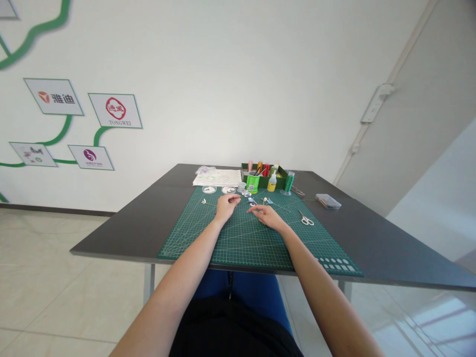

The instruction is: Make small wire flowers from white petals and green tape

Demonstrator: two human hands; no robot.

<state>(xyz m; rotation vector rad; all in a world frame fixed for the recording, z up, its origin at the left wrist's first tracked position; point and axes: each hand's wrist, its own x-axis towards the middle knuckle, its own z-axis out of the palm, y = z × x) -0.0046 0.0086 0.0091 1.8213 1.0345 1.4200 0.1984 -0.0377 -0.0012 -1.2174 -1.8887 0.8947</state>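
My left hand [226,207] is above the green cutting mat [241,243], with its fingers bent and pressed together. Whatever it may pinch is too small to make out. Facing it, my right hand [266,216] hovers with its fingers stretched to the left and nothing visible in them. Just beyond the fingertips lie small blue and white petal-like pieces [250,200] and a thin-stemmed blue piece [269,201]. A small white flower-like piece [204,201] rests left of my left hand. White-handled scissors [307,220] lie to the right of my right hand.
Along the mat's far edge stand two shallow dishes [209,189], a green can [253,183], a glue bottle [272,182] and a green tube [289,182]. Behind are a box of coloured rolls [282,174] and white sheets [219,177]. A flat clear case [327,201] lies right.
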